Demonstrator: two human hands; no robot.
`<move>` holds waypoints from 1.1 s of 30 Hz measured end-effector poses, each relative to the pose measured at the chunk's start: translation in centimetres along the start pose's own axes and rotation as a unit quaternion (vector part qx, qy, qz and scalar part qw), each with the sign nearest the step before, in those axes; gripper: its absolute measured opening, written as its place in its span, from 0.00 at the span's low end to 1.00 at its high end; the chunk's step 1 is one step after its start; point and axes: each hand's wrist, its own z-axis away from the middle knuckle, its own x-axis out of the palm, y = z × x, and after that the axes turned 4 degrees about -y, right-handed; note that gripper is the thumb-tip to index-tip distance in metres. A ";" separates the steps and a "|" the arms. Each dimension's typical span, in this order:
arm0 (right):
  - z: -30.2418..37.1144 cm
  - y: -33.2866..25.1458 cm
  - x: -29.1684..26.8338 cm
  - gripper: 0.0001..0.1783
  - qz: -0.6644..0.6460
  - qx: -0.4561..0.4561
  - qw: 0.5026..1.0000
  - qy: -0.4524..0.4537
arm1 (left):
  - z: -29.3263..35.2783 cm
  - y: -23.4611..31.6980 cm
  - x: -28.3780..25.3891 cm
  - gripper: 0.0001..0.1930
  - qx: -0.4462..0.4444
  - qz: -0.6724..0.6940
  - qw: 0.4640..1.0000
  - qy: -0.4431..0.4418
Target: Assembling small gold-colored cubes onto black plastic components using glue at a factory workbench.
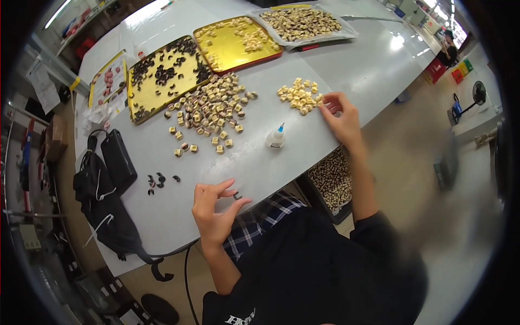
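Observation:
Near the table's front edge, my left hand (pixel 214 211) pinches a small black C-shaped piece (pixel 237 195) between thumb and fingertips. My right hand (pixel 342 119) reaches to the right side of a small pile of cream-yellow pieces (pixel 299 96). Its thumb and index finger close on one cream-yellow piece at the pile's edge. Between my hands stands a small white squeeze bottle (pixel 275 139) with a blue tip, upright. Several more black curved pieces (pixel 161 179) lie loose to the left of my left hand.
A heap of cream-and-brown blocks (pixel 214 108) covers the table's middle. Behind it stand a yellow tray of black pieces (pixel 157 89), a gold tray (pixel 227 51) and a lined, full tray (pixel 300 24). A black bag (pixel 105 200) lies left; a dark bin of pieces (pixel 331 181) sits below the edge.

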 end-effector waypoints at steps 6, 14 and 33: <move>2.6 -2.3 -0.7 0.09 -0.306 0.025 0.952 0.009 | -0.2 -0.2 -0.1 0.24 0.030 -0.018 0.999 -0.005; 9.3 -7.5 1.8 0.08 -0.421 0.027 0.896 -0.141 | -0.2 -0.7 0.2 0.24 0.047 -0.016 0.999 -0.004; 9.9 -10.6 8.3 0.14 -0.393 0.113 0.865 -0.291 | 0.1 -1.2 0.0 0.23 0.097 0.008 0.995 0.035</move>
